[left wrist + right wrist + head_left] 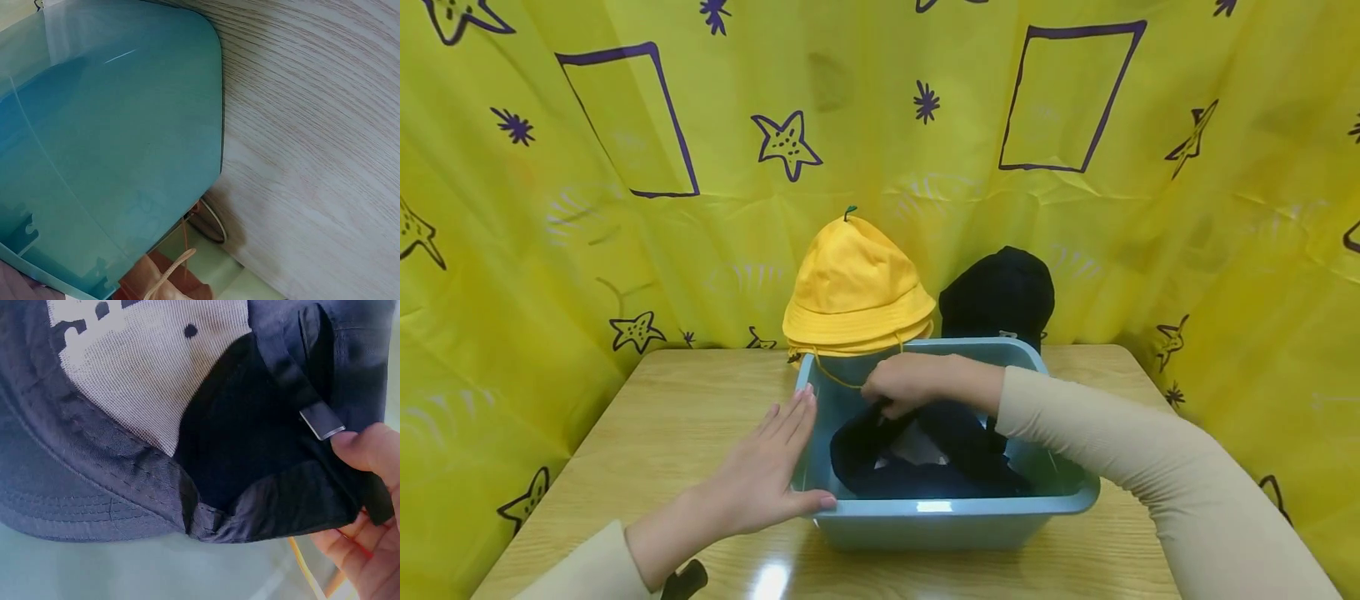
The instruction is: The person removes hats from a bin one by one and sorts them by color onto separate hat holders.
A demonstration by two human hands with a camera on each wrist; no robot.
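A dark baseball cap lies inside the light blue plastic bin, its hollow facing up and its pale mesh lining showing. My right hand reaches into the bin and grips the cap's back edge. In the right wrist view, the thumb presses beside the metal buckle of the strap, with fingers under the band. My left hand rests on the bin's left rim, fingers straight, thumb along the front rim. Only a sliver of that hand shows in the left wrist view.
Behind the bin stands a stack of yellow bucket hats with a green sprout on top; a yellow cord hangs from it into the bin. Beside it sits a black cap. Yellow curtain surrounds the wooden table. A dark object is near my left wrist.
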